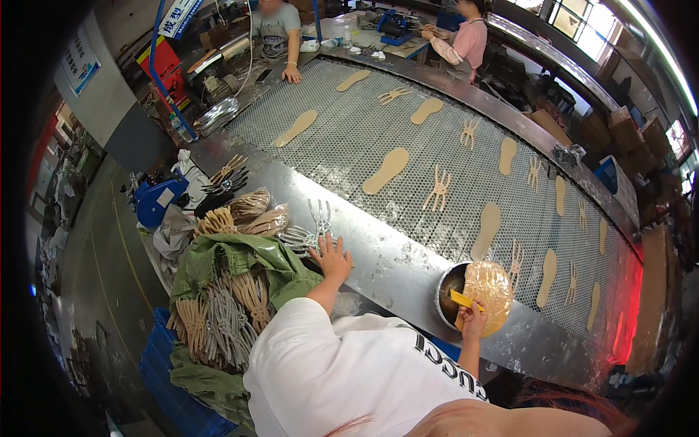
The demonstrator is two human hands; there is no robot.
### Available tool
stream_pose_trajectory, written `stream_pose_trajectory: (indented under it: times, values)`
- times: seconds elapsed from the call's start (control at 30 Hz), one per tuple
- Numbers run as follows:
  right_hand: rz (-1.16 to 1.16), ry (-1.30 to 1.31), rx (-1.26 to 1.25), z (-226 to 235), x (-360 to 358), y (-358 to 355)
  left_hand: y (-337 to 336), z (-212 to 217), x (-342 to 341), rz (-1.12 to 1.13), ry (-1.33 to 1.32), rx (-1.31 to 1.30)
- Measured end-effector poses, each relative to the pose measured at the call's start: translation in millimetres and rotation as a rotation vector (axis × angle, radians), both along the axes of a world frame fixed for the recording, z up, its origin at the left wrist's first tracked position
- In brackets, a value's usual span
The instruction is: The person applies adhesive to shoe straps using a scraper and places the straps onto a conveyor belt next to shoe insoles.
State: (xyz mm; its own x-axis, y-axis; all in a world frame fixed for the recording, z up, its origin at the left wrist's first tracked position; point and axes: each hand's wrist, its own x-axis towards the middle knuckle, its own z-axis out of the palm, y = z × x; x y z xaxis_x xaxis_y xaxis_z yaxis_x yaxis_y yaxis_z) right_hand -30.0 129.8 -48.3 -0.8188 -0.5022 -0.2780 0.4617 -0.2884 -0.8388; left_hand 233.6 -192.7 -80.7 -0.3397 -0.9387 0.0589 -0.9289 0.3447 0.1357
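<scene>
My left hand (332, 259) lies flat with fingers spread on the metal rim of the conveyor (378, 262). Its fingertips touch a small pile of silver sandal straps (309, 231). My right hand (473, 318) grips a yellow glue brush (461, 298) over a round metal glue pot (445, 295) that sits on the rim. A tan insole (491, 290) with a shiny coat lies across the pot, just beyond the brush.
A mesh conveyor belt (349, 138) carries several tan insoles and strap pieces. A green sack (226, 262) with bundles of straps lies to my left, over a blue crate (156, 364). Two other people work at the far end of the belt.
</scene>
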Motion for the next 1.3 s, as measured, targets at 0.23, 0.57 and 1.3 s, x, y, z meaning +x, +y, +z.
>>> stream_pose_trajectory:
  times: [0.23, 0.57, 1.3]
  values:
    - [0.002, -0.034, -0.033, 8, 4, -1, -3, -8, -1, -0.011, 0.015, -0.014]
    - [0.001, -0.012, -0.011, 5, 2, -1, -1, -3, -2, 0.002, 0.003, 0.026]
    - [-0.008, -0.027, -0.005, 7, 6, -9, -8, 2, 3, 0.008, 0.018, 0.012]
